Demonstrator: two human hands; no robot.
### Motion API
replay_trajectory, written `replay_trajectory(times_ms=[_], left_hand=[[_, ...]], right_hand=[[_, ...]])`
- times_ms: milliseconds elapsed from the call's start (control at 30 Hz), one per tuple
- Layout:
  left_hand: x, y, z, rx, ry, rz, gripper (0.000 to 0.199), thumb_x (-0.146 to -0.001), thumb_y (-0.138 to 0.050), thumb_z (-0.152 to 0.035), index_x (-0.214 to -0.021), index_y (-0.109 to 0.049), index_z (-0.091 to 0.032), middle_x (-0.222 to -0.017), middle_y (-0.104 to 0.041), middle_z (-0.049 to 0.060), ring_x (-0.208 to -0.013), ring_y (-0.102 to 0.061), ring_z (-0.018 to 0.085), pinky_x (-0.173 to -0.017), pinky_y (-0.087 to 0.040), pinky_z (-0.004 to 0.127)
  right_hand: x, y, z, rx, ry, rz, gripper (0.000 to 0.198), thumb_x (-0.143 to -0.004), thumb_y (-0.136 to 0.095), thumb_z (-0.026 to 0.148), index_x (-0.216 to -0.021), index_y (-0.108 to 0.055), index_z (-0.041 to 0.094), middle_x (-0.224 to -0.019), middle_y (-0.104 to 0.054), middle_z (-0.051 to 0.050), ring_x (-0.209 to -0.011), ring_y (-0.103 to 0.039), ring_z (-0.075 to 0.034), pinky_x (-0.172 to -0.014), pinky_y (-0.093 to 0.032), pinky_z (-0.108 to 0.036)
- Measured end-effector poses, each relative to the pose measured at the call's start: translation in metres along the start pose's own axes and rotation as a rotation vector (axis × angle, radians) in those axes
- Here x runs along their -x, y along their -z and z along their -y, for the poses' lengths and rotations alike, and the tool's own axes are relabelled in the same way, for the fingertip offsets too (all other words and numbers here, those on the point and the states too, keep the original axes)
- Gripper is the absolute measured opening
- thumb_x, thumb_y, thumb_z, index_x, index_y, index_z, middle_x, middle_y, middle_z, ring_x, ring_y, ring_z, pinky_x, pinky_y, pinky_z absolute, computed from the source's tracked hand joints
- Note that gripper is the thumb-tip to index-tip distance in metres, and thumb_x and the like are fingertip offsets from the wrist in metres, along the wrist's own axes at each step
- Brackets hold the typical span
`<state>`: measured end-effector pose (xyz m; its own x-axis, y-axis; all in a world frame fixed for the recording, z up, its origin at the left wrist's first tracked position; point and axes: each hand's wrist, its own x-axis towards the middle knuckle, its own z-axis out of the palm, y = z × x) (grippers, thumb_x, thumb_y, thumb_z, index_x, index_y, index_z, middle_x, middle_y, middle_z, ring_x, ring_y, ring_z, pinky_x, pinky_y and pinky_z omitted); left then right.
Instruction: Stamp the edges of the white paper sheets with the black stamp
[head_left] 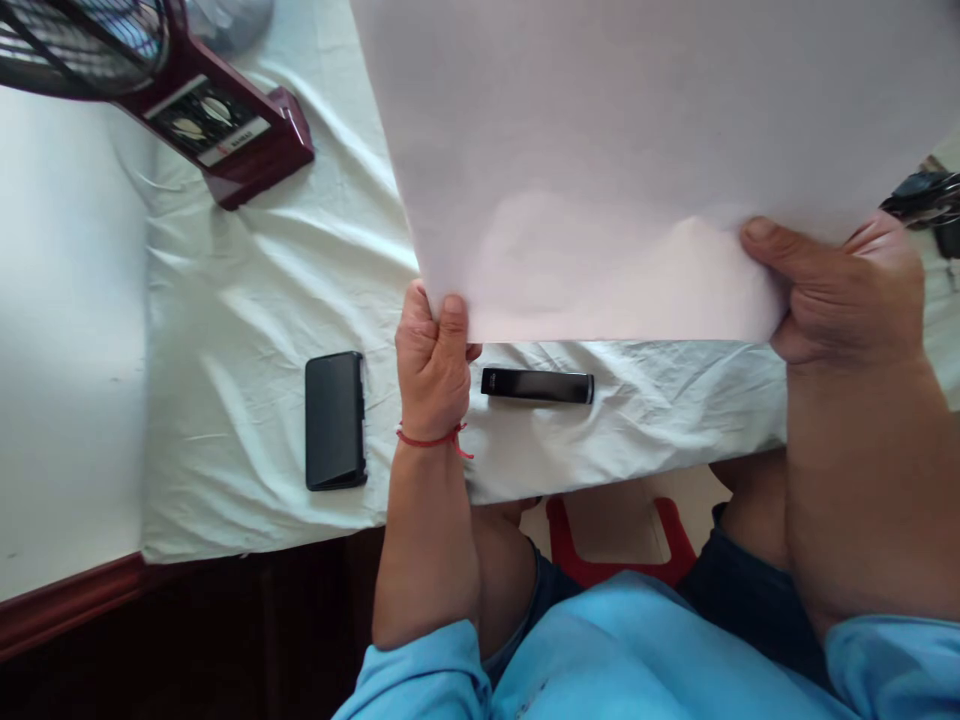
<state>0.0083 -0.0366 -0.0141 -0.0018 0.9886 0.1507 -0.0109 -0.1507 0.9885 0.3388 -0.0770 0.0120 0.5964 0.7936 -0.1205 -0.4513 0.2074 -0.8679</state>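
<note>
A large sheet of plain white paper (600, 150) is held up above the table, its top running out of the view. My left hand (435, 360) grips the paper's near left corner, thumb on top and fingers beneath; a red string circles that wrist. At the near right corner, my right hand (855, 290) pinches the sheet between thumb and fingers, and the paper bends there. Just below the paper's near edge lies a black stapler-like object (537, 386) on the cloth. Left of my left hand rests a phone in a dark flip case (334, 421).
A dark red fan (247, 150) stands at the back left, with a clear plastic item (229, 22) behind it. Black metallic items (926, 200) sit at the far right. A wrinkled pale cloth (247, 320) covers the table; a red stool (559, 535) shows below its front edge.
</note>
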Motion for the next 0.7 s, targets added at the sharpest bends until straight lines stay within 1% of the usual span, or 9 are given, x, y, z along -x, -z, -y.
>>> replay_trajectory(times_ms=[167, 233, 367, 467, 533, 567, 633, 700], left_hand=[[0.000, 0.001, 0.004, -0.059, -0.084, 0.017, 0.055, -0.105, -0.086, -0.077, -0.111, -0.061, -0.027, -0.090, -0.052, -0.003, -0.066, -0.046, 0.009, -0.049, -0.033, 0.018], [0.000, 0.000, 0.003, -0.068, -0.066, 0.023, 0.053, -0.107, -0.084, -0.076, -0.110, -0.061, -0.028, -0.091, -0.052, -0.002, -0.067, -0.045, 0.010, -0.050, -0.035, 0.018], [0.004, 0.000, -0.003, -0.087, 0.002, 0.013, 0.048, -0.108, -0.081, -0.073, -0.111, -0.063, -0.030, -0.093, -0.058, 0.000, -0.069, -0.047, 0.013, -0.052, -0.042, 0.022], [0.005, 0.002, -0.002, -0.073, 0.013, 0.023, 0.045, -0.109, -0.081, -0.071, -0.111, -0.064, -0.030, -0.090, -0.056, -0.001, -0.066, -0.045, 0.013, -0.052, -0.041, 0.023], [0.003, 0.003, 0.005, -0.068, 0.007, 0.032, 0.045, -0.109, -0.081, -0.071, -0.112, -0.065, -0.029, -0.089, -0.055, -0.002, -0.065, -0.044, 0.013, -0.052, -0.039, 0.024], [0.000, 0.002, 0.010, -0.072, -0.015, 0.021, 0.045, -0.109, -0.082, -0.071, -0.113, -0.066, -0.029, -0.090, -0.057, -0.001, -0.066, -0.045, 0.013, -0.053, -0.039, 0.025], [-0.007, 0.000, 0.018, -0.087, -0.111, -0.040, 0.049, -0.106, -0.085, -0.072, -0.115, -0.068, -0.027, -0.094, -0.060, -0.001, -0.072, -0.051, 0.014, -0.060, -0.045, 0.026], [-0.014, -0.004, 0.018, -0.075, -0.235, -0.136, 0.051, -0.101, -0.094, -0.068, -0.118, -0.073, -0.024, -0.101, -0.065, 0.001, -0.085, -0.060, 0.015, -0.076, -0.053, 0.028]], right_hand=[[0.000, 0.000, 0.000, 0.020, 0.013, 0.000, 0.065, -0.054, -0.112, -0.002, -0.108, -0.081, 0.016, -0.139, -0.089, -0.005, -0.142, -0.084, -0.037, -0.117, -0.077, -0.056], [0.000, 0.000, 0.000, 0.024, 0.019, -0.002, 0.065, -0.054, -0.113, -0.001, -0.107, -0.081, 0.016, -0.138, -0.090, -0.005, -0.140, -0.085, -0.036, -0.115, -0.077, -0.055], [-0.001, 0.002, 0.000, 0.054, 0.029, 0.020, 0.064, -0.051, -0.115, 0.004, -0.104, -0.080, 0.018, -0.128, -0.092, -0.001, -0.129, -0.089, -0.031, -0.113, -0.078, -0.052], [-0.002, 0.003, 0.000, 0.070, 0.036, 0.027, 0.064, -0.053, -0.114, 0.004, -0.106, -0.081, 0.017, -0.131, -0.091, -0.002, -0.135, -0.087, -0.033, -0.115, -0.077, -0.054], [-0.002, 0.004, -0.001, 0.081, 0.044, 0.026, 0.063, -0.055, -0.114, 0.005, -0.107, -0.081, 0.017, -0.134, -0.090, -0.004, -0.141, -0.084, -0.036, -0.117, -0.076, -0.056], [-0.002, 0.004, -0.001, 0.087, 0.049, 0.029, 0.063, -0.054, -0.115, 0.006, -0.106, -0.081, 0.017, -0.134, -0.090, -0.004, -0.142, -0.083, -0.037, -0.118, -0.076, -0.058], [-0.003, 0.006, -0.003, 0.100, 0.052, 0.040, 0.063, -0.052, -0.116, 0.008, -0.103, -0.081, 0.017, -0.132, -0.091, -0.005, -0.143, -0.083, -0.038, -0.121, -0.074, -0.061], [-0.006, 0.009, -0.004, 0.105, 0.047, 0.050, 0.065, -0.049, -0.118, 0.010, -0.103, -0.081, 0.017, -0.131, -0.091, -0.005, -0.144, -0.082, -0.039, -0.123, -0.073, -0.063]])
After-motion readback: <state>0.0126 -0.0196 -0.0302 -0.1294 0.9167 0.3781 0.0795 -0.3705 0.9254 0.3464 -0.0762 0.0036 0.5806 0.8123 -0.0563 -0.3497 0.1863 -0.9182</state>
